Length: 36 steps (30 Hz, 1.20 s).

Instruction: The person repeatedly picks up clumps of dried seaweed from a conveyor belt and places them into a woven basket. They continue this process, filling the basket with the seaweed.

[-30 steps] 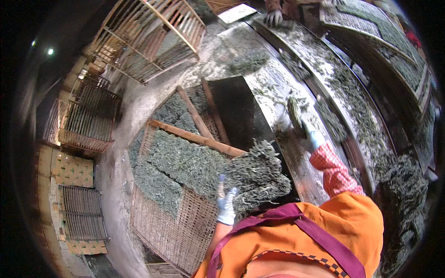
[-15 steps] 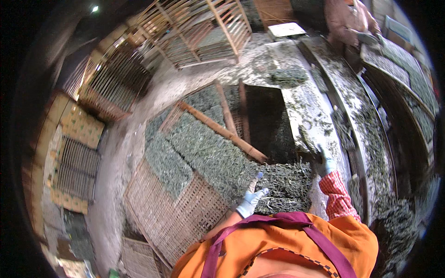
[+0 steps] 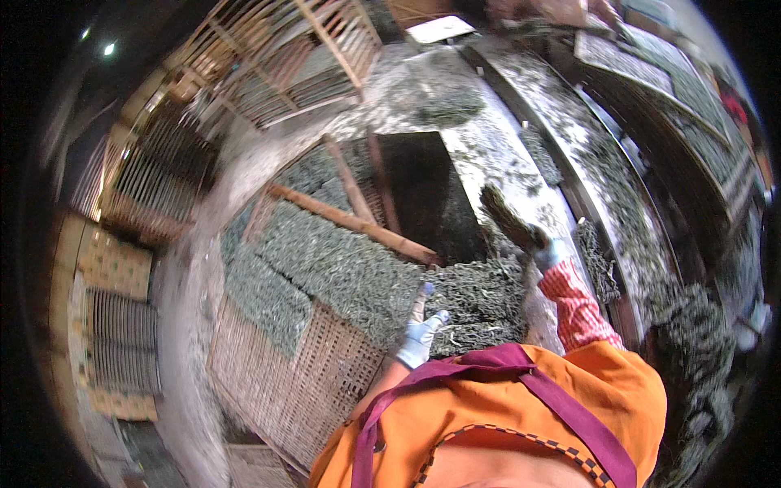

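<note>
My left hand [image 3: 421, 329], in a pale glove, has its fingers apart at the left edge of a dark mat of green strands [image 3: 480, 301]; nothing shows in its grip. My right hand [image 3: 550, 254], also gloved, is closed round the near end of a long brownish-green bundle of strands [image 3: 509, 213], which points away to the far left. Beneath the mat lies a woven bamboo tray [image 3: 260, 370], largely covered by flat grey-green blocks of strands [image 3: 342, 256]. A bamboo pole [image 3: 354, 224] lies across these, and a dark board [image 3: 427, 191] stands beyond.
Slatted wooden racks [image 3: 285, 61] stand at the far left. White-dusted ground [image 3: 488, 154] with scattered strands runs along the right, beside a long dark rail [image 3: 561, 175]. A heap of strands [image 3: 700, 366] lies at the near right. Another person [image 3: 541, 12] is at the far right.
The view has shifted, so the scene sits further left and higher. My right hand has lifted the bundle of strands beside the board. My left hand stays at the mat's edge.
</note>
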Each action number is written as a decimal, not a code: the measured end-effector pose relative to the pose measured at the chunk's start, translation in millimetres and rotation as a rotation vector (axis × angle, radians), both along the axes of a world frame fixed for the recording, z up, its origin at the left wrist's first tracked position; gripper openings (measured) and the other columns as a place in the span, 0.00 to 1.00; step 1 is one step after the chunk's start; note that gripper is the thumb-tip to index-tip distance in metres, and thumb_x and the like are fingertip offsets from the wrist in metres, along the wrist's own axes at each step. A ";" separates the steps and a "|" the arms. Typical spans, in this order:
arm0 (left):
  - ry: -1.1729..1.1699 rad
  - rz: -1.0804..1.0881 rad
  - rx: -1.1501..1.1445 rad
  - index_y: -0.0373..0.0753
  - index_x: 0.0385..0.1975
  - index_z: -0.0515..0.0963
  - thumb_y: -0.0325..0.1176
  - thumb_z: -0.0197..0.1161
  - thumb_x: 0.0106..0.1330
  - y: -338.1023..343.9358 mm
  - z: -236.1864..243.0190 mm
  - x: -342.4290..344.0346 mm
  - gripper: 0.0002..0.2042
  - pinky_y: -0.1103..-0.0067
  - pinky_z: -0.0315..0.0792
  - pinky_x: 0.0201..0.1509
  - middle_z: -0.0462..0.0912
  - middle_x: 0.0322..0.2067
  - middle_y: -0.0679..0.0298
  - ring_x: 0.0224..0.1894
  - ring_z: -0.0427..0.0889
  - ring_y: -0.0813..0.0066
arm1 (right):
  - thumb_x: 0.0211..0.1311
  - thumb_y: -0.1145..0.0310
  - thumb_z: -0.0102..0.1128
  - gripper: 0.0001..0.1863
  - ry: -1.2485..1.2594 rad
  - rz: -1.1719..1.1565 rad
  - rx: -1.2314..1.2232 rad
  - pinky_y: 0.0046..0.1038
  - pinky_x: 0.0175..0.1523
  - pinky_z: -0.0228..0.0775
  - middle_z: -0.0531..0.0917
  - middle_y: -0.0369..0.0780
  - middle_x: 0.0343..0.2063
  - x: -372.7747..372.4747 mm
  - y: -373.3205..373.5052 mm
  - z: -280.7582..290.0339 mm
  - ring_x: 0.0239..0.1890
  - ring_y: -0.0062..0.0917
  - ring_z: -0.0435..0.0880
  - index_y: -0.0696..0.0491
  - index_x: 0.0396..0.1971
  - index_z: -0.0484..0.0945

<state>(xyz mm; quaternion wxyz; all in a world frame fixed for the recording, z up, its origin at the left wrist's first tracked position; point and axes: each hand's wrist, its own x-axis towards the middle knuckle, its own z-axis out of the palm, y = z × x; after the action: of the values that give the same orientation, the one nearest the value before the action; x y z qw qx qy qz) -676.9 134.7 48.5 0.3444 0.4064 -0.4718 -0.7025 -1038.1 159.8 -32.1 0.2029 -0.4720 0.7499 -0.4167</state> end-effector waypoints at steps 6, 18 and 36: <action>0.009 -0.023 0.116 0.53 0.66 0.57 0.15 0.55 0.59 -0.5 -1.0 1.3 0.35 0.79 0.75 0.48 0.74 0.51 0.65 0.47 0.76 0.75 | 0.47 0.82 0.54 0.27 -0.425 -0.094 -0.630 0.25 0.58 0.65 0.81 0.36 0.43 -32.8 -23.0 47.3 0.50 0.22 0.76 0.54 0.53 0.73; 0.047 0.032 0.089 0.47 0.66 0.58 0.12 0.56 0.56 3.0 11.7 -0.9 0.37 0.86 0.72 0.48 0.63 0.60 0.67 0.48 0.72 0.81 | 0.54 0.81 0.58 0.25 -0.447 0.000 -0.252 0.25 0.58 0.66 0.77 0.40 0.52 -84.0 -79.9 55.7 0.52 0.21 0.76 0.53 0.55 0.70; 0.050 -0.035 -0.058 0.47 0.70 0.42 0.15 0.59 0.57 -2.9 18.4 -4.7 0.44 0.80 0.58 0.64 0.53 0.68 0.62 0.64 0.60 0.73 | 0.53 0.73 0.67 0.28 -1.194 0.402 -0.066 0.26 0.51 0.73 0.79 0.37 0.46 50.6 21.9 72.9 0.46 0.22 0.79 0.57 0.55 0.69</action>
<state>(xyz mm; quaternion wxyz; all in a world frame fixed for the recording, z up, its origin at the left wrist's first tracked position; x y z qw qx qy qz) -681.6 131.9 66.9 0.3555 0.3702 -0.4900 -0.7046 -987.5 181.7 40.8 0.6461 -0.2961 0.3907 -0.5850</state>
